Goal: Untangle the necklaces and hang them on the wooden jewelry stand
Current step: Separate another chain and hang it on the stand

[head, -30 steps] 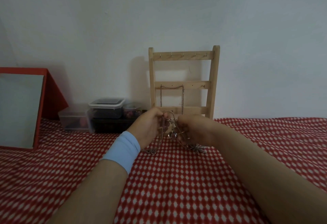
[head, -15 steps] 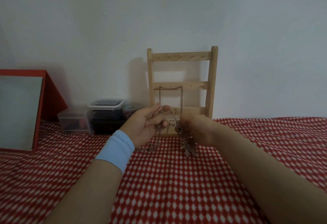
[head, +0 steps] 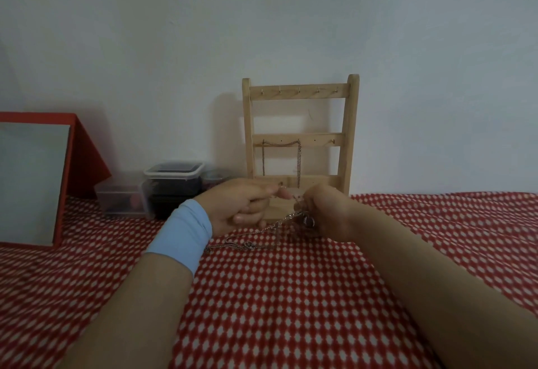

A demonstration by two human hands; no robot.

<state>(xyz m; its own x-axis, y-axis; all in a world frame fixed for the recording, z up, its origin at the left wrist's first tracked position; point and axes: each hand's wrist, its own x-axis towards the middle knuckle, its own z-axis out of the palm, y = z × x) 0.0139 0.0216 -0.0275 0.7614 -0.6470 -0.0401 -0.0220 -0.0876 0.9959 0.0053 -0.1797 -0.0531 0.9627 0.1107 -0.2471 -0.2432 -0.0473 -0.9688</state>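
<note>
step in hand: untangling. left hand pinches a chain end; right hand grips the knotted necklaces, apparently at a dark pendant. slack trails on the checked cloth before the wooden jewelry stand. next move calls for gently teasing the strands apart.

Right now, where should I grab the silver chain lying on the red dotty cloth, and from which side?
Probably the slack tail of the necklaces, pinched from straight above. It lies flat and spread on the cloth by the left hand, free of fingers; nearer the right hand the chains bunch around a pendant.
</note>
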